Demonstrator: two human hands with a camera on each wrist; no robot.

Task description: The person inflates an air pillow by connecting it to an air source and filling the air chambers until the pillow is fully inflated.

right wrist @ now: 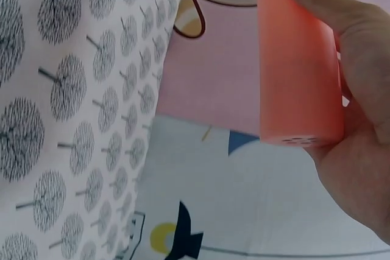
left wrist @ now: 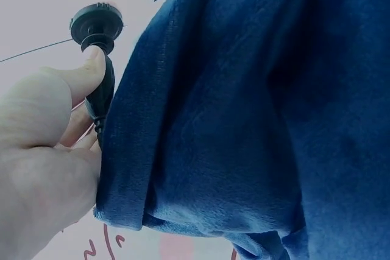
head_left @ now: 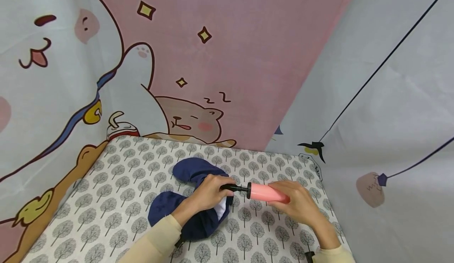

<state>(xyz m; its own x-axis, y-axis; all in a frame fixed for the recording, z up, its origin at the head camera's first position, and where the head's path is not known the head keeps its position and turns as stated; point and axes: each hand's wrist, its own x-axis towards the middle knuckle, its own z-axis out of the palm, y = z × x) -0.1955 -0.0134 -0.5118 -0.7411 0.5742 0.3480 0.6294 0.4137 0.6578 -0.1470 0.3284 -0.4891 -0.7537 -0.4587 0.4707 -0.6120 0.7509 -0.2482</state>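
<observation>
A hand air pump with a pink barrel and a black end piece is held between both hands, above the tree-print cloth. My left hand grips the black end piece, thumb along it. My right hand wraps the barrel; small holes show in its flat end in the right wrist view. A thin rod shows between the black end piece and the barrel's black collar. Beneath and beside my left hand lies a navy plush neck pillow, curved, with a white patch inside its bend.
The table is covered by a white cloth printed with grey trees. Cartoon-printed fabric walls stand behind it and at both sides. A small black piece shows at the pillow's near edge.
</observation>
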